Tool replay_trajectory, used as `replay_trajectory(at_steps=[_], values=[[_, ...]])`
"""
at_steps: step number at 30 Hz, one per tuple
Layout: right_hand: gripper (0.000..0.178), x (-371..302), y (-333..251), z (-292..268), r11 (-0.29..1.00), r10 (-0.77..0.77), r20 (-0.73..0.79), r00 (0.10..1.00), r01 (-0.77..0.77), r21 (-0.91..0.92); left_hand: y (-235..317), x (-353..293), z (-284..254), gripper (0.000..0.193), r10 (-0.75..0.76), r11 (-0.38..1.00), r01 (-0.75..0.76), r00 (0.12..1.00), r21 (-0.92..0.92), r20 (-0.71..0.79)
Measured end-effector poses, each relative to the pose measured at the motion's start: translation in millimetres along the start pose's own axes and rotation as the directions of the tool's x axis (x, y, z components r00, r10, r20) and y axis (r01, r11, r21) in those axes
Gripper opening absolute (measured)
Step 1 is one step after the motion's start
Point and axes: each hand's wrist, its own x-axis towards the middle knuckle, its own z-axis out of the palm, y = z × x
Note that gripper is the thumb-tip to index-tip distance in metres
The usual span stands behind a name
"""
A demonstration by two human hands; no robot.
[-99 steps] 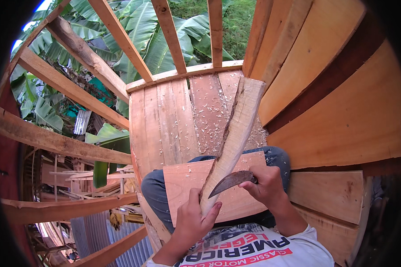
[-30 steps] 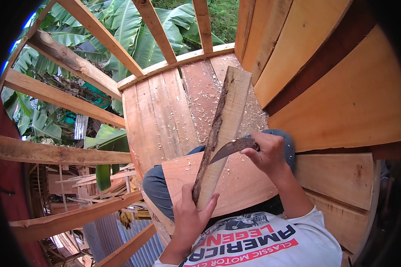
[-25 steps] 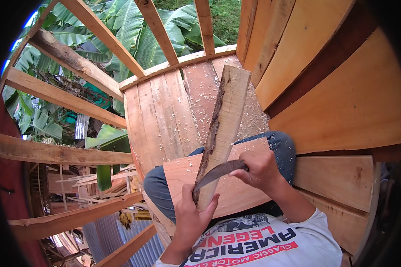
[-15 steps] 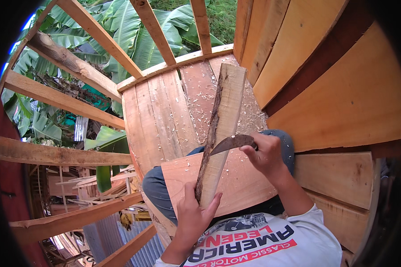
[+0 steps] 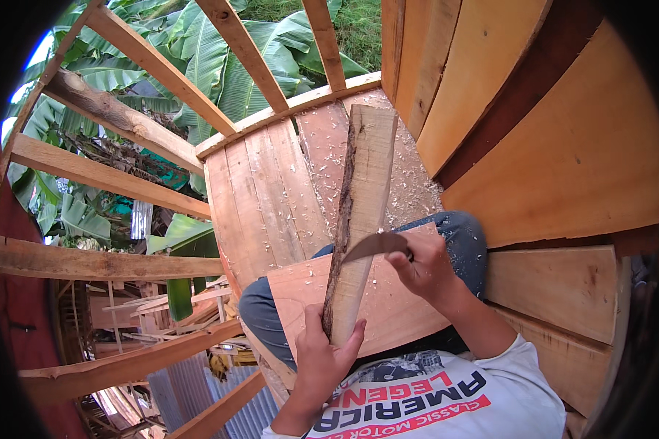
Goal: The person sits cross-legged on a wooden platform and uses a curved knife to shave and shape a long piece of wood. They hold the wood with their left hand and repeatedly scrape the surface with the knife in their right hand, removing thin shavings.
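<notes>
A long pale plank with rough dark bark down its left edge slants away from me. Its near end is gripped by my left hand, thumb on the right side and fingers around the bark side. My right hand is closed round the handle of a curved knife; the fingers hide most of that handle. The dark blade lies across the plank, its tip at the bark edge. Beneath the plank's near part, a flat reddish board rests across my lap.
Wood shavings are scattered over the plank floor ahead. An open railing of wooden bars runs along the left and front, banana leaves beyond it. A board wall rises close on the right.
The knife and my right hand have come slightly nearer to me along the plank. The plank's far end has shifted a little left; my left hand keeps its grip.
</notes>
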Motion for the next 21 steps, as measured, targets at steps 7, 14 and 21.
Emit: replay_trajectory(at_steps=[7, 14, 21], values=[[0.051, 0.7, 5.8, -10.2, 0.963, -0.168, 0.154, 0.974, 0.196, -0.187, 5.9, 3.7, 1.6, 0.041, -0.024, 1.000, 0.024, 0.999, 0.006, 0.038], [0.055, -1.7, 7.4, -1.3, 0.999, -0.030, -0.088, 0.996, 0.028, -0.029, 7.8, 4.5, 4.7, 0.042, -0.031, 0.999, 0.031, 0.999, 0.008, 0.024], [0.052, 1.2, 10.2, -14.8, 0.967, -0.170, 0.119, 0.978, 0.189, -0.170, 8.4, 5.4, 6.9, 0.044, 0.070, 0.997, -0.071, 0.997, 0.041, 0.009]])
